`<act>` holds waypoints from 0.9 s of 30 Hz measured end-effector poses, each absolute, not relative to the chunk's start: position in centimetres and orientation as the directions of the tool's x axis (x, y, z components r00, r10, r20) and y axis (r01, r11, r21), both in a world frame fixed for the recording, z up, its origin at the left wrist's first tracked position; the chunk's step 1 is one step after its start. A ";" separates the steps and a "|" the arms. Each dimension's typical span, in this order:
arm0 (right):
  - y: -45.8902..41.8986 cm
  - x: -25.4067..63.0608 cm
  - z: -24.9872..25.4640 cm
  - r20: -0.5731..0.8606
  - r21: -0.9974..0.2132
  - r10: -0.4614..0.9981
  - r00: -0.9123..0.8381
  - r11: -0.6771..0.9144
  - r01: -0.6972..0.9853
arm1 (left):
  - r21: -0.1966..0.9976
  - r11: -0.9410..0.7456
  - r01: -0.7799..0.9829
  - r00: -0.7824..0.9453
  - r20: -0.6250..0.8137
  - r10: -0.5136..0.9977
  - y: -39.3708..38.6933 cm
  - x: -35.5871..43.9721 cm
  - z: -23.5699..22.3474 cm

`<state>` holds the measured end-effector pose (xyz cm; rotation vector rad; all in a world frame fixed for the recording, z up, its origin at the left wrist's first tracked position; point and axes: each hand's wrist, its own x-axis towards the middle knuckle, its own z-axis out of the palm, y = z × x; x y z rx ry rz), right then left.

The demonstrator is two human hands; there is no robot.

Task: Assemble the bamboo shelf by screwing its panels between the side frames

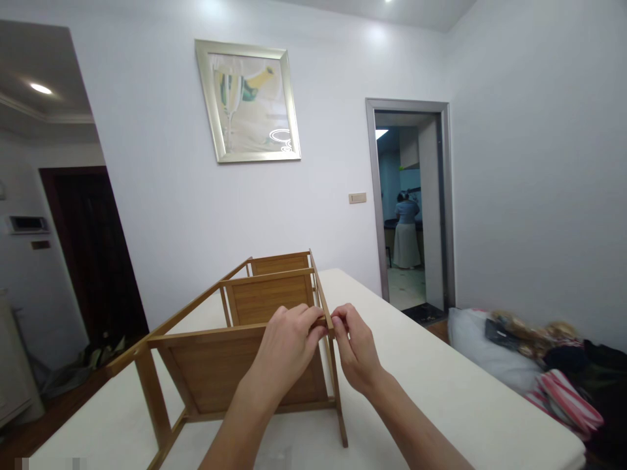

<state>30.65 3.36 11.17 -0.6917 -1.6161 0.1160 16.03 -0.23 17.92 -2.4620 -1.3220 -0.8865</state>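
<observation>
A bamboo shelf rack (210, 365) lies on its side on the white table (441, 385), its three shelf boards standing upright. My left hand (287, 346) is closed on the top corner of the nearest shelf board where it meets the side rail. My right hand (356, 349) pinches the same rail joint from the right, fingertips close to those of the left hand. What, if anything, sits between the fingertips is too small to make out.
A framed picture (249, 101) hangs on the white wall ahead. A doorway (409, 209) at the right shows a person standing far off in another room. Pillows and bundled cloth (533, 365) lie beyond the table's right edge. A dark door (93, 248) is at left.
</observation>
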 end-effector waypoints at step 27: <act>3.5 32.4 7.5 0.564 -0.770 0.826 -0.001 0.526 0.361 | 0.076 -0.564 0.822 0.401 0.627 0.668 -0.3 16.3 17.9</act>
